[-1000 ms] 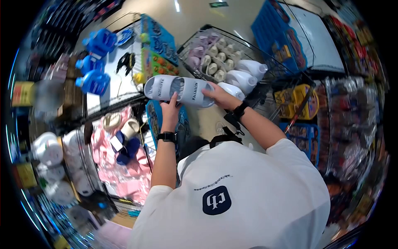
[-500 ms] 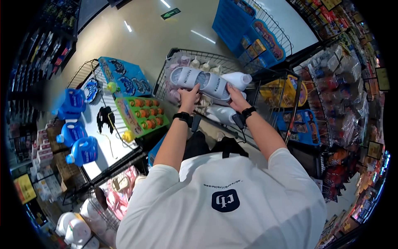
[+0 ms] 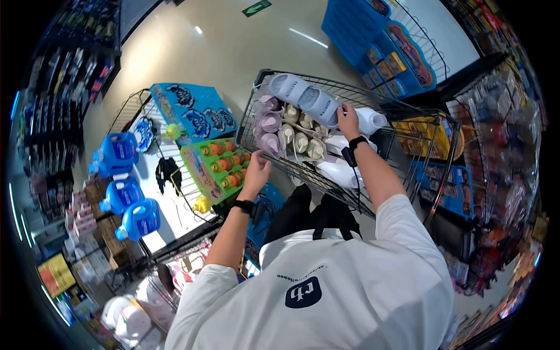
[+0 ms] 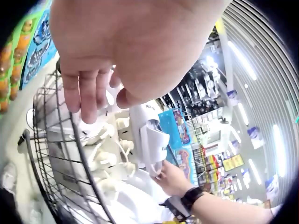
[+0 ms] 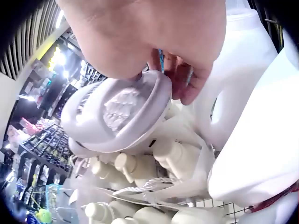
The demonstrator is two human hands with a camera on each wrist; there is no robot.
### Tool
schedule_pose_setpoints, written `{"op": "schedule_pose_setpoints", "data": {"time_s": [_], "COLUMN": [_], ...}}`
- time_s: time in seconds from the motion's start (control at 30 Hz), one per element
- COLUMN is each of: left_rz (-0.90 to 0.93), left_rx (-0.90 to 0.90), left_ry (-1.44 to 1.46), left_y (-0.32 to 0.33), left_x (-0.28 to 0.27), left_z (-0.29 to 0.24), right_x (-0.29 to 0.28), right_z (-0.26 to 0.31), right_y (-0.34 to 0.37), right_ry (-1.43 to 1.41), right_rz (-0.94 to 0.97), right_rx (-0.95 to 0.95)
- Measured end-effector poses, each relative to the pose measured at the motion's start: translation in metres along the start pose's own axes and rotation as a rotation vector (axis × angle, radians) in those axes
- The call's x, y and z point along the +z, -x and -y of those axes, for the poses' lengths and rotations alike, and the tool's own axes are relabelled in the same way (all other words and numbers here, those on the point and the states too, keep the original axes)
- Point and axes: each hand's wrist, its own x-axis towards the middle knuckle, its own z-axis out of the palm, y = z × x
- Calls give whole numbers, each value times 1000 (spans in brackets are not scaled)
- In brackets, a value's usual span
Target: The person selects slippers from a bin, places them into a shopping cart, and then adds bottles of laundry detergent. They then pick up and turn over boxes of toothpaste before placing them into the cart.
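A pair of pale grey slippers with "FASHION" on the straps lies slanted over pump bottles in a wire shopping cart. My right hand pinches the slippers at one end, thumb on one side and fingers on the other. Cream pump bottles stand close under them in the right wrist view. Holding nothing, my left hand hangs by the cart's near rim, its fingers loosely extended downward in the left wrist view.
Lilac pump bottles and large white jugs share the cart. To the left, a stand carries a green tray of orange toys and blue detergent jugs. A blue display rack stands beyond the cart.
The slippers have moved from between both hands to over the cart's bottles. My left hand has let go of them and drawn back leftward; my right hand still holds one end.
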Motion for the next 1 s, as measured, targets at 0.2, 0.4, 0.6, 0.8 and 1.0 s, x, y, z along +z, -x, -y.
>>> {"op": "schedule_pose_setpoints", "data": {"time_s": [0.2,0.4,0.6,0.8,1.0], "left_rz": [-269,-411,-558,-1014,-1320], "left_rx": [33,-201,-548,-517,-473], "left_ry": [-332,-408,425,604,672], "left_y": [94,210,341,460,556], "left_x": [-38,-11,47,111,184], "left_z": [-8,49,66,109,139], "right_x": [-37,-41,-8,36,44], "right_z": [-3,10,33,9,53], "right_y": [41,91,141,189,269], "right_ry": [-1,-136,-125,115,468], "right_rz": [1,634,1137,1422,1326], "right_rx": [-206,-215,-298,-467,-625]}}
